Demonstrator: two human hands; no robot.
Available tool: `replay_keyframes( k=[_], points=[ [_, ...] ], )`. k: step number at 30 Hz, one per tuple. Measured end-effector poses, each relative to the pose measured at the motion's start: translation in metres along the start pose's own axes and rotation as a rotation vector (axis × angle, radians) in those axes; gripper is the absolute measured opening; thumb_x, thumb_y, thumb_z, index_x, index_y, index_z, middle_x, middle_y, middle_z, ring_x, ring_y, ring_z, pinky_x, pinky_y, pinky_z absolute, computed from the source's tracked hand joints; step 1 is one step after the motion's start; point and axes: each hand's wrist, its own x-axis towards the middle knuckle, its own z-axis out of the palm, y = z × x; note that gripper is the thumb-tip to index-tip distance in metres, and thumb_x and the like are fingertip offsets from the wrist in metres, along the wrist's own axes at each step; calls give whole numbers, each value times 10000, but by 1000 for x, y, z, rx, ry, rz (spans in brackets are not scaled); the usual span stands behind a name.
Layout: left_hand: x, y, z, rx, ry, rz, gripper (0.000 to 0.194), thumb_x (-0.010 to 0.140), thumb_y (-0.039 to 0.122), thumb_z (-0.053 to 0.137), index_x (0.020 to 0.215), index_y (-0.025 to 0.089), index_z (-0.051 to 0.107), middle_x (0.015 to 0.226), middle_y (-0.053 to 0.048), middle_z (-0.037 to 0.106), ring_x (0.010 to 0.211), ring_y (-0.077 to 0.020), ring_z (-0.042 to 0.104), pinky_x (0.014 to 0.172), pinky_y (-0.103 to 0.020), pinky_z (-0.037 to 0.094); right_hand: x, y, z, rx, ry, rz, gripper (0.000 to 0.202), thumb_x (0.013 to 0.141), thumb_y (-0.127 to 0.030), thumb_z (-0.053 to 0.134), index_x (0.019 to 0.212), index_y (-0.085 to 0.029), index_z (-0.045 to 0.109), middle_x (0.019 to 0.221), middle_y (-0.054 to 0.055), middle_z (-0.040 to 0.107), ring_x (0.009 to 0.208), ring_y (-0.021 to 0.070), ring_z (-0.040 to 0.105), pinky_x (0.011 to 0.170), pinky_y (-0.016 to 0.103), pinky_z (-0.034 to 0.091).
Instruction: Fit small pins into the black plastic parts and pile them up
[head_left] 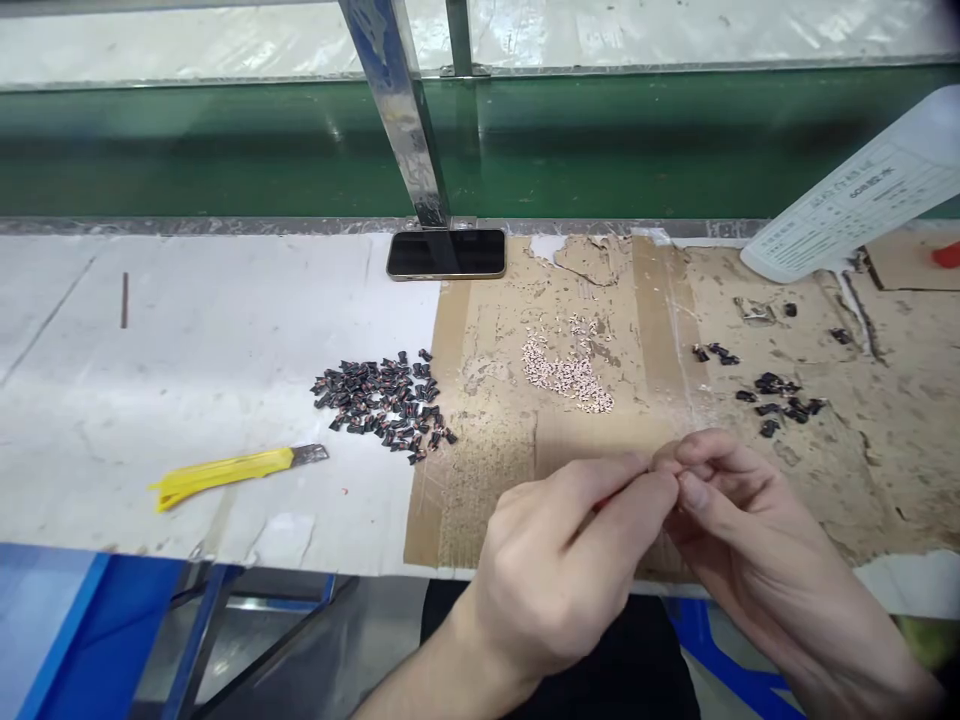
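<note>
My left hand [566, 545] and my right hand [739, 520] meet at the fingertips above the near edge of the cardboard [487, 490]. Both are closed in a pinch, and whatever sits between the fingertips is hidden. A bit of red shows between the fingers of my left hand. Beyond my hands lies a loose pile of tiny copper-coloured pieces [566, 375]. To the left is a heap of small black parts with coppery bits [386, 400]. A smaller scatter of black parts [780, 400] lies beyond my right hand.
A yellow box cutter [232, 475] with its blade out lies at the left. A phone [447, 254] rests by the metal post [405, 110] at the back. At the far right, a white bottle [862, 190] leans over the table. A green belt [225, 150] runs behind.
</note>
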Motion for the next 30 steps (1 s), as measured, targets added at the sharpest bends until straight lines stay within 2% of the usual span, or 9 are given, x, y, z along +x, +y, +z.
replay_keyframes(
  k=[3,8,10,15,19,26,30],
  points=[
    [1,0,-2,-31,-44,-20,107,974,73,731,1036,144,782,992,-43,843,814,-120,813,798,-158,662,-4,3,-9,-131,30,-64,143,820,-261,930,906,-323,835,826,-32,831,733,82,802,721,86,625],
    [1,2,-1,-383,6,-330,149,888,19,805,944,157,803,905,-28,816,797,-115,790,799,-164,656,-10,5,-16,-348,-46,-205,113,948,-261,808,1019,-347,827,1054,-11,803,978,101,787,840,111,629],
    [0,2,-1,-441,8,-379,168,852,-5,834,916,150,820,889,-29,811,798,-114,791,803,-149,649,-10,5,-13,-393,-80,-229,87,971,-264,780,988,-338,822,1088,-5,774,1036,102,761,863,112,620],
    [-5,1,-5,-355,-32,-288,137,870,-1,823,924,124,831,912,-60,814,834,-123,807,846,-134,641,-12,-1,-8,-471,-83,-224,80,968,-254,774,932,-319,803,989,-9,753,966,98,759,840,101,611],
    [-17,5,-8,-258,-106,-197,107,921,39,793,959,131,830,989,-68,826,857,-122,822,874,-123,642,-20,-6,-12,-528,-122,-180,92,967,-253,756,881,-280,775,958,9,745,881,113,766,766,115,624],
    [-44,12,-6,-307,-188,-233,105,1003,120,716,1051,158,801,1045,-50,846,877,-145,837,863,-146,667,-40,0,-18,-681,-107,-206,88,944,-200,734,880,-259,746,883,22,727,770,134,753,693,157,636],
    [-55,10,-7,-321,-188,-243,128,972,64,730,1060,120,805,1057,-77,844,903,-133,832,931,-121,631,-45,4,-22,-789,-95,-220,102,955,-175,700,890,-253,709,889,28,713,765,153,732,664,207,632]
  ],
)
